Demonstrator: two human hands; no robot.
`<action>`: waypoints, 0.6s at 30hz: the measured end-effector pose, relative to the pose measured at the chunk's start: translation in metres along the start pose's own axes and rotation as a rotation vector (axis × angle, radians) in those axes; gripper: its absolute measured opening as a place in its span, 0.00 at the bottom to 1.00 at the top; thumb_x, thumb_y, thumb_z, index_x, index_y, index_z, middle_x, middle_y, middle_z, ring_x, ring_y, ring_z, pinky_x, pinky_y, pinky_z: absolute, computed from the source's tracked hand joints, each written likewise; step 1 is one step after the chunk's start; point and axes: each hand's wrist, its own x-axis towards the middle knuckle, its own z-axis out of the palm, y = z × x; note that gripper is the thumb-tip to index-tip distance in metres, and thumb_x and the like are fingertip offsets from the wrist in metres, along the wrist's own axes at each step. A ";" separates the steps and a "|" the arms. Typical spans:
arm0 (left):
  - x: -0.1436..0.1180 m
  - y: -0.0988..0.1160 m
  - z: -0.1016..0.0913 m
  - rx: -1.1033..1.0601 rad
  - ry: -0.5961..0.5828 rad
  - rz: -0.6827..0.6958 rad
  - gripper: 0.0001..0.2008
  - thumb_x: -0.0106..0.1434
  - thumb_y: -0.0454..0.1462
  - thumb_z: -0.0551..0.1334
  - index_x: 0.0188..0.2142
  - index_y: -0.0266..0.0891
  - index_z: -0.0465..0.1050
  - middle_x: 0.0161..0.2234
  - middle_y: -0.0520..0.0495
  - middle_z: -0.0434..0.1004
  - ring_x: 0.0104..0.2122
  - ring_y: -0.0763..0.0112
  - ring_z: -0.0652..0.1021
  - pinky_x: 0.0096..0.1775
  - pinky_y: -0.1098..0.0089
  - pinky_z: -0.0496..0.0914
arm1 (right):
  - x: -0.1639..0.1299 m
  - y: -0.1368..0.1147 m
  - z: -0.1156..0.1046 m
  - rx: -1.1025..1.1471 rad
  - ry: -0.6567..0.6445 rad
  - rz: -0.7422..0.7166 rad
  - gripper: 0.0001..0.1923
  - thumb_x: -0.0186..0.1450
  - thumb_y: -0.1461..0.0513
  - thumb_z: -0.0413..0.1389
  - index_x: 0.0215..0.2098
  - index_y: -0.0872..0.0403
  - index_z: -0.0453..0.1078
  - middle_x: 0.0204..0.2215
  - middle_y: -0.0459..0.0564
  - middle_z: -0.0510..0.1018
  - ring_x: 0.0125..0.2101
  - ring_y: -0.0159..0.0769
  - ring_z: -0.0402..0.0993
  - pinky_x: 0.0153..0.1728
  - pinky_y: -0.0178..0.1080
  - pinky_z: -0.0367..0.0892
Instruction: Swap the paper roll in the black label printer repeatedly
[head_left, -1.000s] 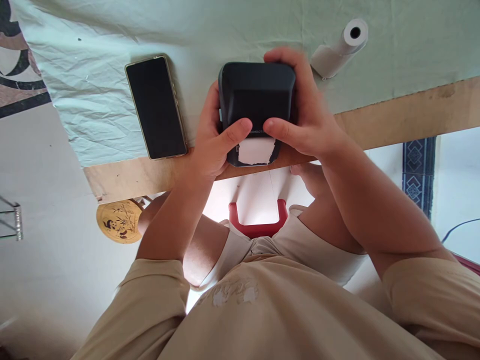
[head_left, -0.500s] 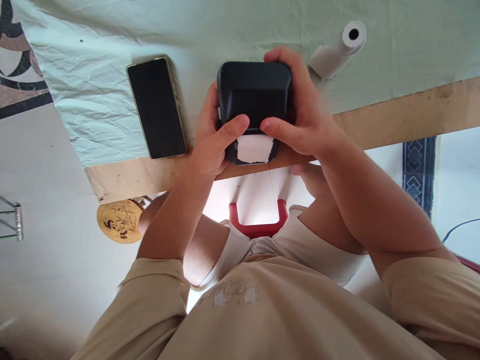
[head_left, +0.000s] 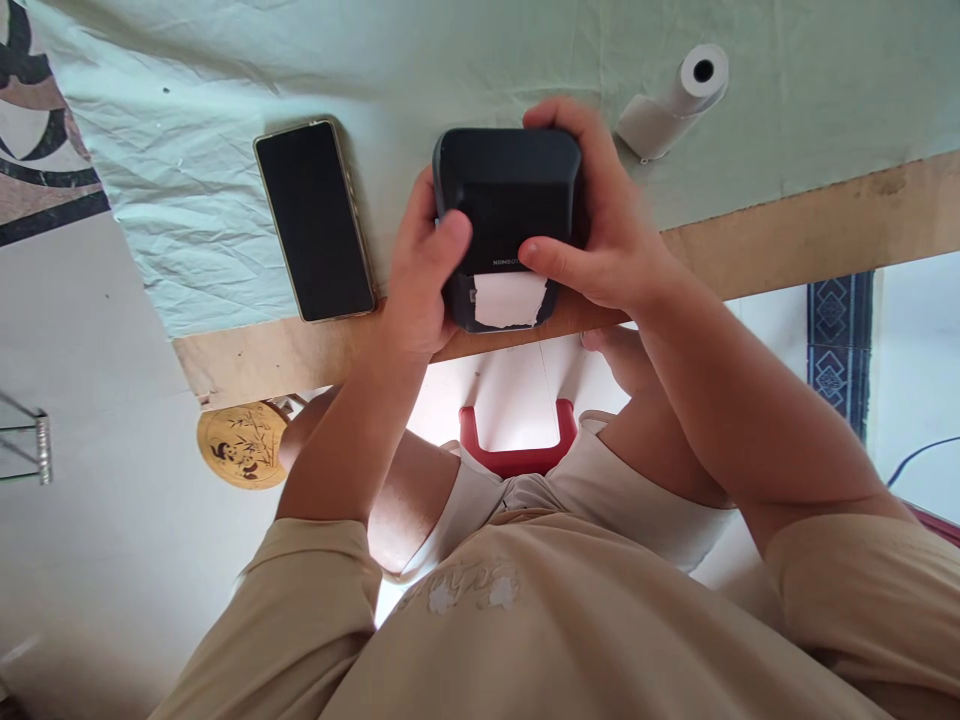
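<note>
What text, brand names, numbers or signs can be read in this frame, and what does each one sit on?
"NIIMBOT", or close to it: small light lettering on the front of the black printer, above the white paper; the letters are tiny, so the spelling is uncertain.
Pale mark on the beige shirt: too blurred to read.
Round yellow disc: a drawing only, no legible words.
Phone screen: dark, no text.

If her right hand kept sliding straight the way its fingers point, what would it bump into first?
Probably the phone. The right hand grips the black printer with fingers pointing across it toward the left hand; past those, the phone lies next on the cloth. Depth is uncertain.
</note>
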 end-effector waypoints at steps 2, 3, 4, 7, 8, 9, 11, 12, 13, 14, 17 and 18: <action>0.001 0.003 0.002 -0.064 0.007 0.017 0.17 0.63 0.49 0.56 0.41 0.40 0.73 0.39 0.49 0.76 0.43 0.66 0.75 0.47 0.68 0.71 | 0.001 -0.001 0.000 0.029 -0.033 -0.030 0.37 0.53 0.44 0.60 0.56 0.43 0.54 0.44 0.46 0.70 0.41 0.33 0.68 0.42 0.37 0.70; 0.001 0.005 0.004 -0.094 0.016 0.023 0.16 0.65 0.46 0.53 0.39 0.40 0.73 0.38 0.49 0.76 0.43 0.67 0.75 0.48 0.68 0.70 | 0.001 -0.002 0.000 0.033 -0.041 -0.041 0.37 0.53 0.45 0.60 0.56 0.44 0.53 0.45 0.46 0.69 0.42 0.33 0.68 0.43 0.36 0.69; 0.001 0.006 0.005 -0.116 0.028 0.021 0.14 0.66 0.43 0.52 0.37 0.40 0.74 0.37 0.51 0.76 0.43 0.68 0.75 0.50 0.69 0.69 | 0.000 -0.004 -0.001 0.023 -0.043 -0.045 0.37 0.54 0.45 0.59 0.57 0.45 0.52 0.46 0.46 0.69 0.43 0.32 0.68 0.43 0.36 0.69; -0.001 0.009 0.008 -0.139 0.093 -0.040 0.14 0.68 0.40 0.50 0.36 0.41 0.74 0.38 0.53 0.76 0.46 0.69 0.75 0.56 0.68 0.66 | -0.001 -0.011 -0.001 -0.051 -0.059 -0.042 0.36 0.58 0.45 0.54 0.59 0.49 0.51 0.50 0.48 0.67 0.45 0.31 0.68 0.44 0.33 0.68; -0.002 0.010 0.009 -0.145 0.099 -0.065 0.15 0.68 0.40 0.49 0.37 0.41 0.74 0.40 0.52 0.77 0.47 0.68 0.74 0.57 0.67 0.65 | -0.002 -0.014 -0.001 -0.083 -0.062 -0.039 0.35 0.59 0.45 0.53 0.59 0.51 0.50 0.51 0.49 0.66 0.46 0.30 0.67 0.44 0.32 0.68; -0.002 0.010 0.010 -0.155 0.100 -0.079 0.16 0.68 0.40 0.48 0.38 0.40 0.74 0.40 0.51 0.78 0.49 0.66 0.74 0.58 0.66 0.65 | -0.002 -0.015 -0.001 -0.116 -0.058 -0.036 0.35 0.60 0.46 0.52 0.59 0.53 0.51 0.52 0.50 0.66 0.47 0.29 0.67 0.45 0.32 0.67; -0.002 0.010 0.012 -0.193 0.084 -0.084 0.19 0.70 0.40 0.44 0.39 0.39 0.73 0.40 0.48 0.78 0.53 0.63 0.72 0.59 0.63 0.65 | -0.002 -0.017 -0.002 -0.160 -0.021 -0.032 0.35 0.61 0.46 0.52 0.60 0.55 0.52 0.54 0.50 0.64 0.48 0.29 0.65 0.44 0.31 0.67; -0.002 0.010 0.012 -0.211 0.065 -0.075 0.19 0.70 0.40 0.44 0.40 0.39 0.73 0.40 0.47 0.78 0.55 0.62 0.71 0.59 0.61 0.65 | -0.003 -0.019 -0.003 -0.175 0.033 -0.031 0.34 0.62 0.46 0.51 0.60 0.56 0.53 0.54 0.51 0.64 0.49 0.30 0.64 0.41 0.31 0.67; -0.002 0.010 0.012 -0.221 0.043 -0.064 0.17 0.70 0.40 0.46 0.42 0.40 0.72 0.41 0.47 0.78 0.57 0.61 0.70 0.59 0.60 0.66 | -0.004 -0.021 -0.004 -0.193 0.126 -0.049 0.32 0.63 0.47 0.50 0.58 0.57 0.55 0.52 0.52 0.65 0.47 0.30 0.64 0.38 0.31 0.66; -0.003 0.010 0.011 -0.218 0.022 -0.056 0.13 0.69 0.40 0.49 0.43 0.41 0.71 0.43 0.47 0.77 0.58 0.60 0.69 0.59 0.60 0.66 | -0.005 -0.024 -0.004 -0.217 0.215 -0.085 0.28 0.64 0.47 0.47 0.53 0.58 0.60 0.48 0.53 0.67 0.44 0.29 0.64 0.36 0.32 0.63; -0.003 0.010 0.008 -0.168 -0.027 -0.067 0.09 0.63 0.37 0.60 0.44 0.45 0.71 0.46 0.49 0.76 0.59 0.59 0.68 0.57 0.61 0.68 | -0.020 -0.045 0.002 -0.297 0.152 -0.233 0.23 0.68 0.49 0.37 0.27 0.56 0.60 0.25 0.48 0.61 0.28 0.25 0.54 0.33 0.35 0.56; -0.003 0.010 0.007 -0.158 -0.023 -0.083 0.09 0.63 0.37 0.60 0.44 0.46 0.71 0.46 0.50 0.77 0.59 0.60 0.68 0.57 0.61 0.69 | -0.028 -0.053 0.009 -0.295 -0.075 -0.224 0.24 0.68 0.51 0.37 0.22 0.56 0.57 0.21 0.47 0.59 0.25 0.25 0.51 0.31 0.35 0.54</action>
